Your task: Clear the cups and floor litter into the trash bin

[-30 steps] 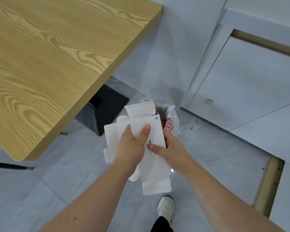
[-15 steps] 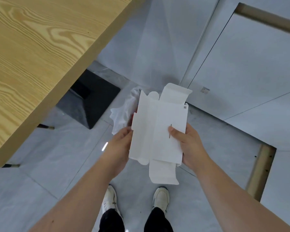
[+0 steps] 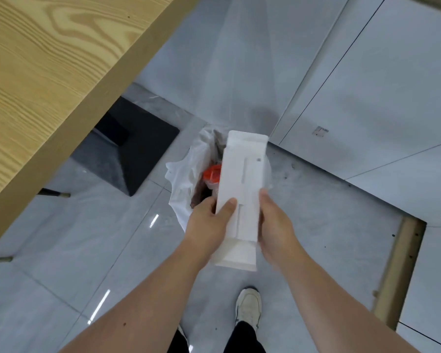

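A flattened white cardboard box (image 3: 242, 184) is folded into a narrow strip and held over the floor between both hands. My left hand (image 3: 209, 225) grips its lower left edge with the thumb on top. My right hand (image 3: 275, 225) grips its lower right edge. Right behind the box stands the trash bin (image 3: 181, 174) lined with a white plastic bag; something red (image 3: 212, 173) and dark litter lie inside it. The box hides the bin's right half.
A wooden table (image 3: 49, 72) fills the upper left, its black pedestal base (image 3: 135, 149) on the floor beside the bin. White wall panels (image 3: 367, 85) rise behind the bin. A wooden-edged floor gap (image 3: 397, 271) lies right. My shoe (image 3: 248, 307) is below.
The opened-out box has been folded shut into a narrow strip. Both hands now grip its lower end, and the bin's inside has come into view behind it.
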